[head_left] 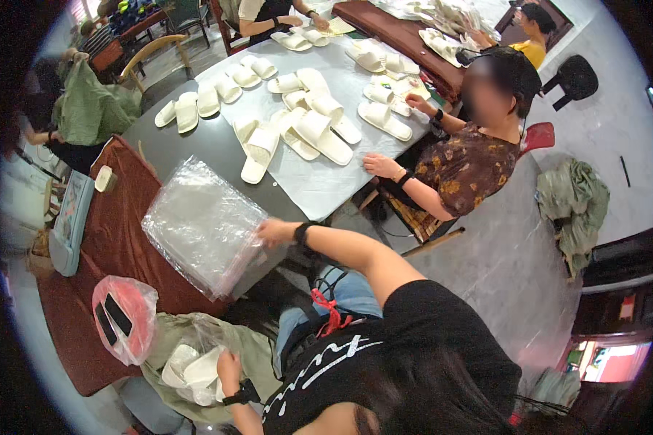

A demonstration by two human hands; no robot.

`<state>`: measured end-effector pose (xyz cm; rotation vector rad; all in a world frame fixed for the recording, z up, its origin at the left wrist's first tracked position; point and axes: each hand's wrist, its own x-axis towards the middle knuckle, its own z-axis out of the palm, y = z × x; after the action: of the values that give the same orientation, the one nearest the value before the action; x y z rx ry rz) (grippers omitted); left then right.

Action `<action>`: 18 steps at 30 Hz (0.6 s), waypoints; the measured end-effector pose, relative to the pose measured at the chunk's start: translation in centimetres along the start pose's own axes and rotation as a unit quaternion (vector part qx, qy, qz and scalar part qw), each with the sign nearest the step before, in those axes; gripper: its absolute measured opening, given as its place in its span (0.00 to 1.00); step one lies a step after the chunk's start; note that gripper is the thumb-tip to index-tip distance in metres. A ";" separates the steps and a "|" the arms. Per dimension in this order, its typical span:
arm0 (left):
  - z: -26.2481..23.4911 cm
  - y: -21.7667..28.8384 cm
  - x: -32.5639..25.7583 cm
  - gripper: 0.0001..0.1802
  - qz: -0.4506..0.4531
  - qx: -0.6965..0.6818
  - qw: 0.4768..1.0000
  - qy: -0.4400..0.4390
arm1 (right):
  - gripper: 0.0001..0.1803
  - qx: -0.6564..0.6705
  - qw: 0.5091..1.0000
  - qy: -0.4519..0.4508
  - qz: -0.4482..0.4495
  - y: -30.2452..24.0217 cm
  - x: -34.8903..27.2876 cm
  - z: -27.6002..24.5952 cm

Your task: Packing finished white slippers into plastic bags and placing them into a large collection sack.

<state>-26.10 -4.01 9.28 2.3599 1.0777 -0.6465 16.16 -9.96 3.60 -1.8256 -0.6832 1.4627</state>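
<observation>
Low at the left, my left hand [229, 370] is closed on a clear plastic bag with white slippers [199, 373] inside. That bag rests over a green woven sack [257, 344]. Farther up, my right hand [274, 232] has its fingers curled at the right edge of a stack of clear plastic bags [203, 221]. The stack lies across the corner of the grey table and a brown cloth. Beyond it, several pale slippers [257, 148] lie in pairs on the table, some on top of others.
A co-worker [464, 159] sits at the table's right side, hands near slippers. Other people work at the far side and far left. A brown cloth-covered surface [116, 232] at the left bears a pink bagged item [125, 319] and a blue-grey case [69, 225]. Green sacks [573, 203] lie right.
</observation>
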 end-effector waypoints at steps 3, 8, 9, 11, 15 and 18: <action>-3.2 5.3 4.0 0.10 0.099 -0.047 0.986 0.123 | 0.12 0.170 0.979 0.107 -0.011 1.2 -3.0 -5.9; -4.6 13.9 10.5 0.08 0.167 -0.075 0.977 0.112 | 0.11 0.261 0.956 0.137 0.011 4.0 -4.3 -12.2; -4.3 15.9 11.4 0.08 0.162 -0.096 0.976 0.113 | 0.12 0.259 0.956 0.138 0.018 4.7 -4.5 -13.2; -3.9 18.7 13.7 0.13 0.185 -0.082 0.973 0.107 | 0.14 0.275 0.952 0.133 0.035 6.0 -4.9 -14.9; -2.7 22.0 16.8 0.28 0.088 0.000 0.991 0.101 | 0.14 0.316 0.937 0.139 0.057 8.2 -4.7 -17.9; -2.7 23.4 18.5 0.32 0.017 0.001 0.995 0.096 | 0.14 0.352 0.924 0.132 0.074 8.0 -4.0 -20.4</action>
<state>3.58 -5.67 5.49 2.4760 1.1139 -0.4144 34.95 -21.82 2.39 -1.4667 0.1250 1.2864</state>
